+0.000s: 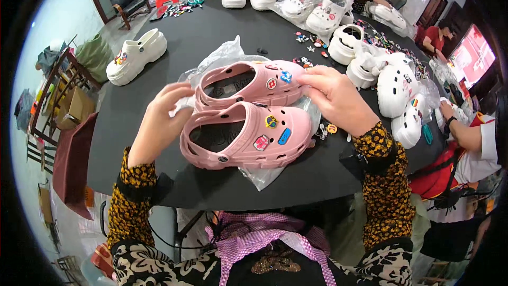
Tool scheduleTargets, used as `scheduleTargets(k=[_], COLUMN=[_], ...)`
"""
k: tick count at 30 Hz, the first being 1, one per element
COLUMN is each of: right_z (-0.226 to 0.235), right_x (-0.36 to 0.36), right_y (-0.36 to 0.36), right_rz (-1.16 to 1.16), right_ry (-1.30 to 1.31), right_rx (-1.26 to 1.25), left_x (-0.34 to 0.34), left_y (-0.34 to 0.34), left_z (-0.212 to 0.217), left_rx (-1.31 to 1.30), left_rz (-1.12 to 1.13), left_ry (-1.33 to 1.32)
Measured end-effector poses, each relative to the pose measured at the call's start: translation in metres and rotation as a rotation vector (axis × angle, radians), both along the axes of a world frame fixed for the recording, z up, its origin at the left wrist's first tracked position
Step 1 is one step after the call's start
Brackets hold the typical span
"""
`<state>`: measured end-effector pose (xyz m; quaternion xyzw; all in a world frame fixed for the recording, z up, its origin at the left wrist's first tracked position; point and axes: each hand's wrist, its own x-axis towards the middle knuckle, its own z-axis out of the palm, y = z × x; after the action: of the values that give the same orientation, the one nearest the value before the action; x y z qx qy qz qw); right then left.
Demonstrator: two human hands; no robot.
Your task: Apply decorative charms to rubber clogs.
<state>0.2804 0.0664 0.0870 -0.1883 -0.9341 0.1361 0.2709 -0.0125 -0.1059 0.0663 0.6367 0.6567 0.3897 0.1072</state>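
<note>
Pink charm-studded clogs (293,127): sitting paired over clear plastic (259,178) on the black tabletop (211,190).
Left hand (164,119): curving beside the heels, showing a wide grip.
Right hand (338,95): touching the far clog (254,89) at its toe; gripping or not, can't tell.

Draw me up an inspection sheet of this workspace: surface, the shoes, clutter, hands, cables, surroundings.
Surface: dark table; clear plastic under the pink clogs.
Job's things: two pink clogs, upright, side by side, charms on both.
Clutter: white clogs and loose charms.
Hands: left hand by the clogs' heels; right hand, fingers at the far clog's toe.
Cables: thin black cord below the table edge.
Surroundings: co-workers around the table; black chair, far left.
</note>
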Motion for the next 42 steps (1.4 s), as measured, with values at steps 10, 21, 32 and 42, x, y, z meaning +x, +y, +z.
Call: scheduleTargets(k=[10,21,32,42], right_z=[0.024,0.022,0.040,0.081], right_x=[-0.074,-0.095,-0.071,-0.007], right_y=[-0.024,0.001,-0.010,-0.029], right_rz=[0.389,0.440,0.347,0.208], right_ry=[-0.458,-0.603,-0.524,-0.485], right_rx=[-0.044,-0.252,-0.128,0.071], left_x=[-0.028,-0.086,-0.105,-0.165], left_y=[0.003,0.033,0.053,-0.012], left_z=[-0.018,-0.034,-0.064,-0.020], left_rx=[-0.006,0.041,-0.126,-0.010], left_rz=[-0.007,0.176,0.261,0.457], left_ry=[-0.204,-0.643,0.055,-0.523])
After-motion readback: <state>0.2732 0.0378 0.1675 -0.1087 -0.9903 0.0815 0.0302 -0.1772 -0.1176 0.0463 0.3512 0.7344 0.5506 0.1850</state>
